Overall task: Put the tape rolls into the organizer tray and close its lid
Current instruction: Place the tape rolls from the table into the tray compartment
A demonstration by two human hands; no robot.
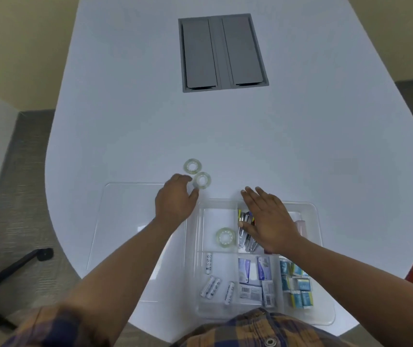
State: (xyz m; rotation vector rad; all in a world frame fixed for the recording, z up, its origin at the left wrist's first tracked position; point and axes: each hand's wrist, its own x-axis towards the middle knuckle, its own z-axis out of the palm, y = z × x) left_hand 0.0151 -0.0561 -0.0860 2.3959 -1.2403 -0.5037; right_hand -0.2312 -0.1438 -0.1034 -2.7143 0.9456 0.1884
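Two clear tape rolls lie on the white table beyond the tray: the far one [192, 166] and a nearer one [202, 180]. My left hand [175, 199] hovers right beside the nearer roll, fingers apart, with thumb and fingertips close to its edge. A third tape roll [224, 237] lies flat in the upper left compartment of the clear organizer tray [316, 216]. My right hand [268, 220] is spread flat above the tray's middle compartment, holding nothing. The clear lid [115, 221] lies flat on the table left of the tray.
The tray holds staplers [244, 240], white batteries [210, 286], small boxes [250, 291] and blue packets [300, 286]. A grey hatch [221, 52] is set in the table's far middle. An office chair base [12, 266] stands on the floor at left.
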